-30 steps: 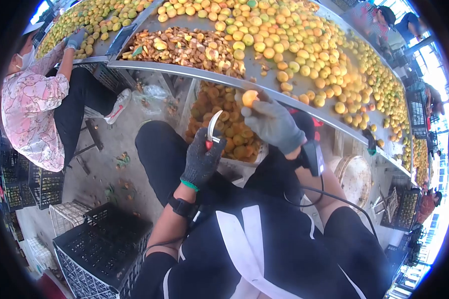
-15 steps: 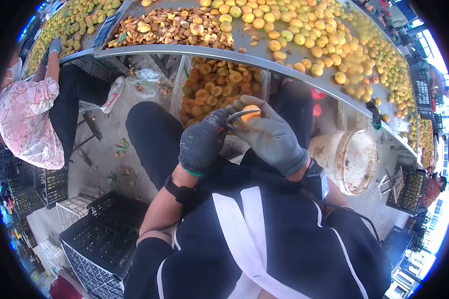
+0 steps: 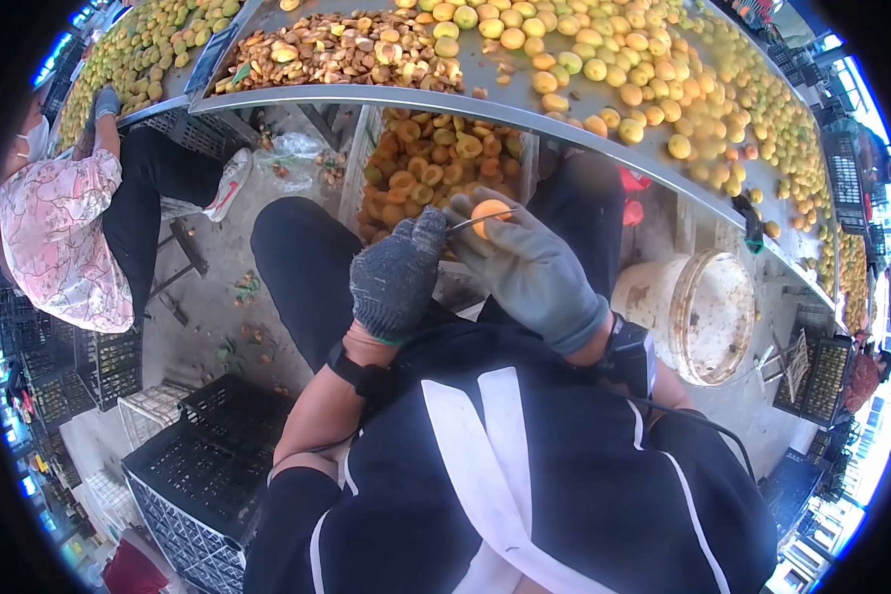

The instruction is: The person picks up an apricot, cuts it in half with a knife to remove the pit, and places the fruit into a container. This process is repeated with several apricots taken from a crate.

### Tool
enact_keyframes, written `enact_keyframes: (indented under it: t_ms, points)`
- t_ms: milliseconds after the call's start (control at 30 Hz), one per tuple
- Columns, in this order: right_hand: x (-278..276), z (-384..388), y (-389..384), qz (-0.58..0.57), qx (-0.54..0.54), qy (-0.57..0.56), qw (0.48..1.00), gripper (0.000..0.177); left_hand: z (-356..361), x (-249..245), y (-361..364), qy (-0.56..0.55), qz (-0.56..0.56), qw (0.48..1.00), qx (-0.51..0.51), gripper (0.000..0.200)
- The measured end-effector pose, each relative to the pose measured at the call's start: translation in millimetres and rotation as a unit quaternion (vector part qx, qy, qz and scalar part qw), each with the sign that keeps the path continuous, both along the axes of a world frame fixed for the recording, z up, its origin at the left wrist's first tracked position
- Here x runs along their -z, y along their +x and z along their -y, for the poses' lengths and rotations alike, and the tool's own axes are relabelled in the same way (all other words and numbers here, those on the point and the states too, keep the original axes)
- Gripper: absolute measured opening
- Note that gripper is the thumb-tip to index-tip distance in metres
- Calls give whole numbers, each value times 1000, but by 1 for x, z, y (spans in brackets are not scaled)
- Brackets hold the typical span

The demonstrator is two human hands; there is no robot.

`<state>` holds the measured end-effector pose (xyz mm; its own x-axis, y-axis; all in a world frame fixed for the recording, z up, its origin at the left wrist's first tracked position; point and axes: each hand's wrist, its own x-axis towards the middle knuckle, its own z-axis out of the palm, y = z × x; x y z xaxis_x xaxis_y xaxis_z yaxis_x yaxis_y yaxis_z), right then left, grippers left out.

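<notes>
My left hand (image 3: 398, 275), in a dark grey knitted glove, is closed around a small knife whose thin blade (image 3: 462, 226) points right. The blade lies against an orange apricot (image 3: 490, 219). Fingers of my right hand (image 3: 540, 272), in a smoother grey glove, grip that apricot in front of my lap. The knife's handle is hidden in my left fist. Just beyond my hands, a crate (image 3: 351, 188) between my knees holds many apricot halves (image 3: 431, 170).
A metal-edged table (image 3: 366, 96) curves across the front, bearing whole apricots (image 3: 634, 74) and a heap of cut pieces (image 3: 337, 54). A stained white bucket (image 3: 703, 317) lies at the right. A black crate (image 3: 203, 475) stands lower left. Another person (image 3: 64, 233) sits at far left.
My left hand has shifted slightly left and the blade has turned, showing as a thin line. The apricot has moved a little left in my right hand, with more of it showing.
</notes>
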<state>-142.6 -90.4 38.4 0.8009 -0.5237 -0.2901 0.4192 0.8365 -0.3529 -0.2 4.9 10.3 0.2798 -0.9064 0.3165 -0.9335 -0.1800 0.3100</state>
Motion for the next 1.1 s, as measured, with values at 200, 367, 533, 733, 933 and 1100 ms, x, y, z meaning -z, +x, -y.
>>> enact_keyframes:
  t_ms: [200, 367, 533, 733, 933, 1100]
  points:
    - [0, -2, -1, -5, 6, -38, 999, 28, 3, 1, 1, 29, 24, 999, 11, 22]
    - [7, -9, 5, -30, 49, -73, 996, 30, 6, 7, 0, 12, 22, 1000, 10, 25]
    - [13, -4, 17, -104, 143, -133, 975, 32, 21, 9, -3, -13, 10, 1000, -3, 25]
    - [4, 10, 9, -56, 119, -59, 990, 33, 25, 4, -7, -15, -35, 999, 16, 31]
    - [7, 10, -4, -64, 85, -145, 984, 44, 14, 9, -1, -6, -143, 988, 57, 33]
    - [-1, 4, 1, -128, 95, -236, 959, 49, 12, 9, 1, -2, -78, 996, 46, 28]
